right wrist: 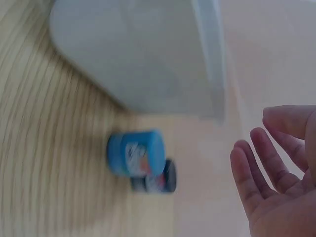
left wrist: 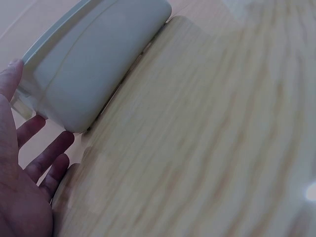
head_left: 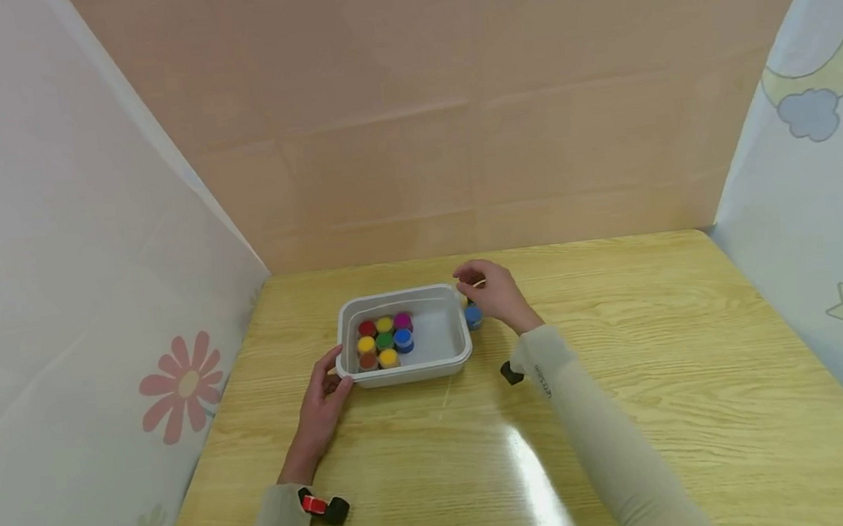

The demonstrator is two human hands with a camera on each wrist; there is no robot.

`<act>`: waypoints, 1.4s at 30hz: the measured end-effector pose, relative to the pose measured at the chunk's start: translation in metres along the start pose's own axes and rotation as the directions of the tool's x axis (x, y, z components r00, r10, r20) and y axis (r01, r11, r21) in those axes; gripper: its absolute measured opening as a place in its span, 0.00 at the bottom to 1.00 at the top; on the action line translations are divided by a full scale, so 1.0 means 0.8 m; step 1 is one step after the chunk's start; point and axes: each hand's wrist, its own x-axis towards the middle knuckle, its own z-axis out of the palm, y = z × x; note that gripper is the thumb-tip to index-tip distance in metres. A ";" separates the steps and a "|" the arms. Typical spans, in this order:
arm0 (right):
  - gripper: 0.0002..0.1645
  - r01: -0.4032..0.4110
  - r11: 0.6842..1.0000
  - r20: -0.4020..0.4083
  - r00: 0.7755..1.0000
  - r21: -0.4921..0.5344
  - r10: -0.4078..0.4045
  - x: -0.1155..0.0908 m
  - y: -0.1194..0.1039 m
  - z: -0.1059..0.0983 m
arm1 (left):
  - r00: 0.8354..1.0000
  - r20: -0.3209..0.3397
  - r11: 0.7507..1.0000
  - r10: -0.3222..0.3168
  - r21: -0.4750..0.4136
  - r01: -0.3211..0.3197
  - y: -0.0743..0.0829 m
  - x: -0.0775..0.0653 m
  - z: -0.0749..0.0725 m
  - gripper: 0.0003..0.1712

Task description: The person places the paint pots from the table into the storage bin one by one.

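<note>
My left hand [head_left: 319, 410] holds the near left corner of a white plastic tub [head_left: 416, 373], thumb up at the rim and fingers against the side wall. Inside the tub, small paint jars [head_left: 385, 340] with red, yellow, purple, green, blue and brown lids stand grouped in the left part. My right hand [head_left: 498, 294] hovers by the tub's right rim with nothing between its loosely bent fingers. Below it on the table, a light blue paint jar [right wrist: 133, 154] stands close to the tub wall. Partly hidden behind that is a black-lidded jar [right wrist: 170, 176].
The wooden table [head_left: 626, 362] extends widely to the right and in front of the tub. A tan backdrop [head_left: 470, 125] closes off the far edge. Printed white sheets [head_left: 51, 245] stand at both sides. Dark cameras [head_left: 335, 511] are strapped to the wrists.
</note>
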 end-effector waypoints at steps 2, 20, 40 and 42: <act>0.16 -0.024 1.000 -0.007 1.000 0.002 0.024 0.000 0.009 -0.005 | 1.000 -0.002 1.000 0.003 -0.003 -0.003 0.000 0.000 0.000 0.33; 0.20 -0.066 0.997 0.019 0.998 -0.040 0.067 -0.004 0.052 -0.008 | 1.000 -0.004 1.000 0.018 0.012 -0.018 0.002 0.001 0.001 0.33; 0.22 -0.166 0.984 0.066 0.983 -0.065 0.170 0.005 0.080 0.008 | 1.000 0.000 1.000 0.006 0.001 -0.006 0.007 -0.001 0.002 0.33; 0.23 -0.170 0.983 0.070 0.982 -0.065 0.175 0.006 0.082 0.007 | 1.000 -0.003 1.000 0.004 0.001 -0.004 0.008 -0.001 0.002 0.33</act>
